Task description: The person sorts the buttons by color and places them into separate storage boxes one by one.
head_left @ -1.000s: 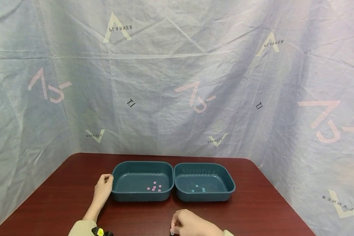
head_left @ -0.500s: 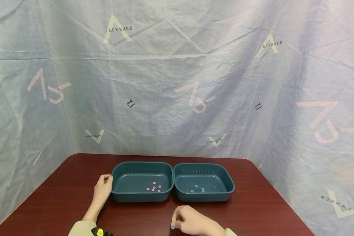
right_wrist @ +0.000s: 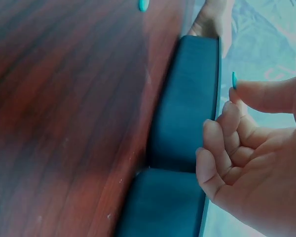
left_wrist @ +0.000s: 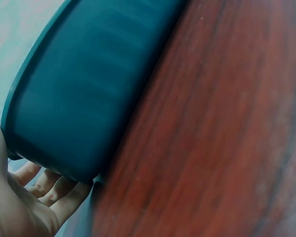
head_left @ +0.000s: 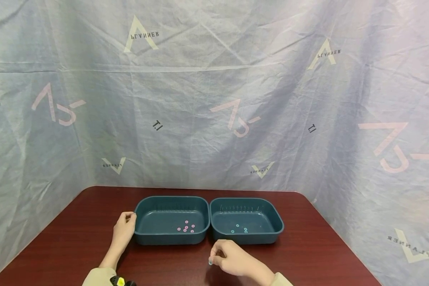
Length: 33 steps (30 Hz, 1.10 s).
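My left hand grips the left end of the left blue-green bin, its thumb side at the rim and its fingers against the end wall in the left wrist view. My right hand hangs above the table in front of the bins. Between its thumb and index finger it pinches a small teal button, seen edge-on in the right wrist view; its other fingers are loosely curled. Several small pink buttons lie in the left bin. In the right bin are several teal buttons.
Both bins stand side by side, touching, on the dark red wooden table. A printed grey cloth hangs behind and at both sides. A teal spot shows on the tabletop in the right wrist view; I cannot tell whether it is a reflection.
My right hand has risen from the table's near side and moved forward toward the bins, with the teal button in its pinch. My left hand stays at the left bin.
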Available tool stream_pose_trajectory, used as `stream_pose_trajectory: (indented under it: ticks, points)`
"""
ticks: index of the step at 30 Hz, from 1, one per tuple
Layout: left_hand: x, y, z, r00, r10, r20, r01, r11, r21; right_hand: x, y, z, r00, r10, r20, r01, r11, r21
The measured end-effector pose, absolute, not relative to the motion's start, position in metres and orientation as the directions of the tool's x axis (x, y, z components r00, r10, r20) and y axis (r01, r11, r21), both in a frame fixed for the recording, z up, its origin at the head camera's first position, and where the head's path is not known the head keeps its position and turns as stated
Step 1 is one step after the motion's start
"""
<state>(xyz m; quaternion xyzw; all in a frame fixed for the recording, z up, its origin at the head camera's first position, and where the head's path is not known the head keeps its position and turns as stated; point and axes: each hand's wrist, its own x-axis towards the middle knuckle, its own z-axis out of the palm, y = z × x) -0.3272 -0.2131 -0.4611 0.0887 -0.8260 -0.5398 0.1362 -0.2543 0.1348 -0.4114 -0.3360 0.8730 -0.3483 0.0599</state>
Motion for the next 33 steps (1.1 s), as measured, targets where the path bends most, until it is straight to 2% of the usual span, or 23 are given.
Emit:
stream_pose_trajectory:
  ticks: [16,26,33]
  points:
    - [-0.327,-0.213,-0.461,-0.947,-0.292,0.131,0.001,0.407,0.913,-0.265,0.140,-0.401,-0.800,-0.552,0.234,-0.554,0.529,-0.643]
    - [-0.327,-0.212,-0.461,-0.949,-0.289,0.126,-0.003,0.408,0.913,-0.279,0.142,-0.399,-0.839,-0.432,0.330,-0.540,0.593,-0.597]
    - [-0.328,-0.213,-0.462,-0.949,-0.292,0.123,-0.006,0.404,0.915,-0.288,0.145,-0.398,-0.866,-0.374,0.331,-0.498,0.591,-0.635]
